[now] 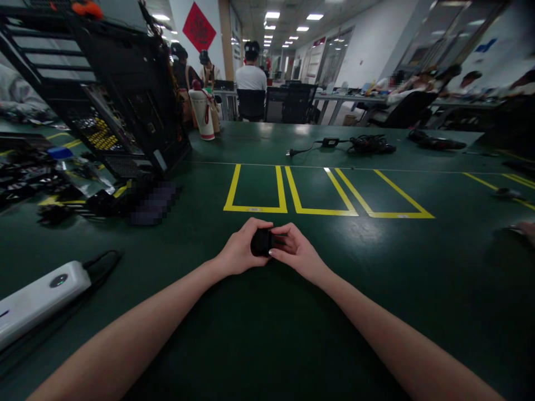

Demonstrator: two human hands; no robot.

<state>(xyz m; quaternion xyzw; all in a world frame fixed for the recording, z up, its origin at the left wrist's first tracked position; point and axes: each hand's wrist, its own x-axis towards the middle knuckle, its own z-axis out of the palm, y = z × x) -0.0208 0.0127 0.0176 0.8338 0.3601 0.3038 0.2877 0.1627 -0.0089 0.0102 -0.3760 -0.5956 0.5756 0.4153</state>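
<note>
Between my two hands is a small dark, blocky object point(261, 243) whose kind I cannot make out. My left hand point(241, 249) wraps around its left side, thumb below and fingers above. From the right, my right hand point(297, 252) grips its edge with the thumb low and the index finger on top. Parts of the object are hidden behind my fingers. Both hands are low over the green table point(267, 328), just in front of the yellow tape outlines point(254, 209).
An open computer case point(137, 106) stands at the left, with tangled cables and parts point(96, 203) beside it. Nearer is a white power strip-like device point(45, 298). A paper cup point(203, 114) and coiled black cables point(370, 144) lie farther back. A hand point(527, 229) shows at right.
</note>
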